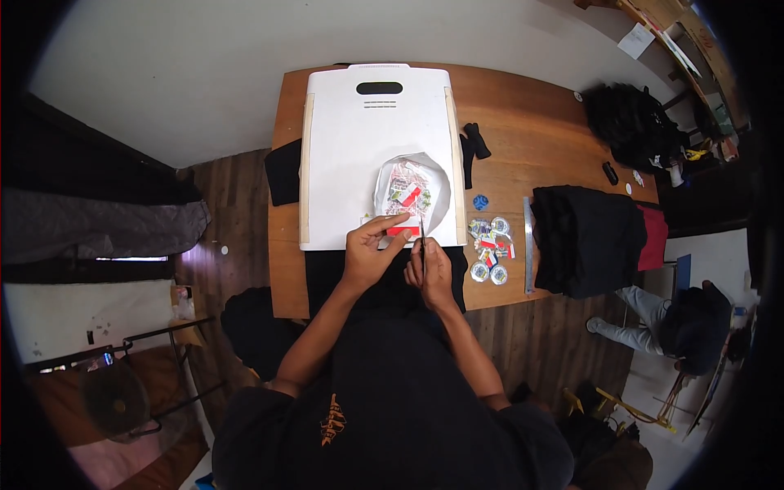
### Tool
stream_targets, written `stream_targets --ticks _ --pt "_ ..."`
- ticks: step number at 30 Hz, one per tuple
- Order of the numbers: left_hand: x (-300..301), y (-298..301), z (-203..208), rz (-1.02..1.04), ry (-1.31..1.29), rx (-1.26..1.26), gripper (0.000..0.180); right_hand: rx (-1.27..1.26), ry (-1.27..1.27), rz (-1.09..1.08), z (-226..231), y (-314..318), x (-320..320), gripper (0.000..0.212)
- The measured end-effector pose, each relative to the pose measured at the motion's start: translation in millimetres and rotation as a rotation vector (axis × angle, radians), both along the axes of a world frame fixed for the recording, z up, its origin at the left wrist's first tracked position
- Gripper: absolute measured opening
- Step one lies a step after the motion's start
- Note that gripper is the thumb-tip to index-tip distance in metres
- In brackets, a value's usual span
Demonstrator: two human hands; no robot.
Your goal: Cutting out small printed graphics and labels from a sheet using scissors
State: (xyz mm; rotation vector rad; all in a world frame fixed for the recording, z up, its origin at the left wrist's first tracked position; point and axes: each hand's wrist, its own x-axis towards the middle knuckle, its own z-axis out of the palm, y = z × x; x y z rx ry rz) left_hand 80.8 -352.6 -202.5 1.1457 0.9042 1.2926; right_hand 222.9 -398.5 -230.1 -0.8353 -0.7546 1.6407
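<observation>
My left hand (371,251) pinches a small red-and-white piece (403,231) between thumb and fingers at the near edge of a white board (339,175). Close beside it, my right hand (431,274) is closed around a slim dark tool (423,238) with a thin pointed end, possibly scissors; its exact kind is too small to make out. The tool's tip is at the right end of the red-and-white piece. Just beyond both hands sits a round white container (441,189), holding printed red, white and green cut-outs (408,194).
Right of the board lie several round and flag-like cut-outs (490,245), a blue disc (480,202) and a metal ruler (529,245). Folded black cloth (584,241) covers the wooden table (523,122) farther right. Another person (694,327) is at the far right.
</observation>
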Motion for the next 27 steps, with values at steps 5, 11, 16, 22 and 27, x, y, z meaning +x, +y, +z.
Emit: stream_targets --ticks 5,11,16,22,27 --pt "-0.4 -0.1 -3.0 0.038 -0.044 -0.032 0.029 -0.026 0.012 0.002 4.8 0.2 0.8 0.039" --pt "3.9 0.4 0.9 0.107 -0.061 -0.054 0.022 0.044 0.009 0.035 -0.5 -2.2 -1.5 0.038" --pt "2.9 -0.2 -0.7 0.1 -0.056 -0.054 0.021 0.048 0.007 0.036 -1.1 -1.9 -2.8 0.036" --pt "1.8 -2.7 -5.3 0.09 -0.047 -0.083 0.021 0.05 -0.007 0.029 1.1 -0.6 -3.4 0.037" --pt "2.1 -2.5 -5.6 0.09 -0.051 -0.082 0.022 0.051 -0.01 0.026 -1.5 -0.7 -3.3 0.036"
